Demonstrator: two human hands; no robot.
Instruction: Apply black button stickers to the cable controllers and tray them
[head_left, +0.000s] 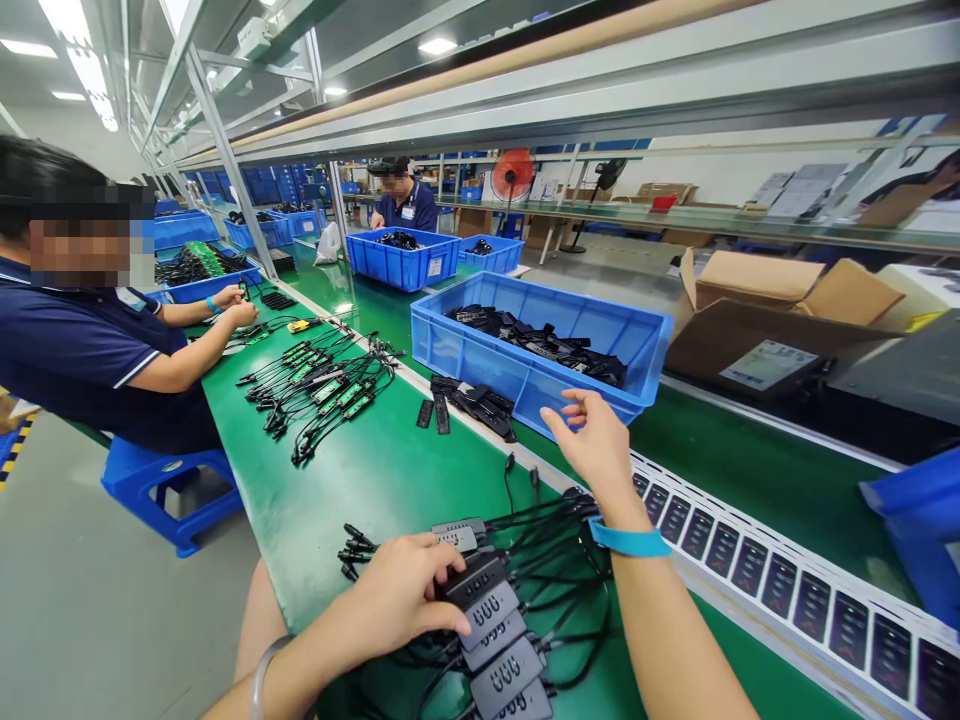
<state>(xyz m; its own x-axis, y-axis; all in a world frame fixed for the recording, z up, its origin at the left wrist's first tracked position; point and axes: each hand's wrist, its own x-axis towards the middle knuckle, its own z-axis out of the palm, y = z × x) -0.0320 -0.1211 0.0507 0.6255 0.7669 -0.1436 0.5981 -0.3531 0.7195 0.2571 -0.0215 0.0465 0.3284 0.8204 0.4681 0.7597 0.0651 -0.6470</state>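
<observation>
The step in hand seems to be sorting or picking through the slotted black modules point(506, 672), which are lying in an overlapping row on the near part of the green workbench point(465, 475). The left hand point(416, 590) is resting its fingers and thumb about one dark casing, though whether it is gripping or only touching I cannot tell. The right hand point(596, 445) is hovering, fingers loosely spread and apparently empty, before the near side of the blue bin point(465, 352), which is holding black plates point(540, 345). The next move is probably calling for freeing one module without tugging its neighbours, since black cables are tangling on the right and plugs point(358, 540) are bunching on the left. Loose black strips point(480, 402) are lying beside the bin; farther left, wired green circuit boards point(326, 385) are spreading towards a seated co-worker point(82, 340).
</observation>
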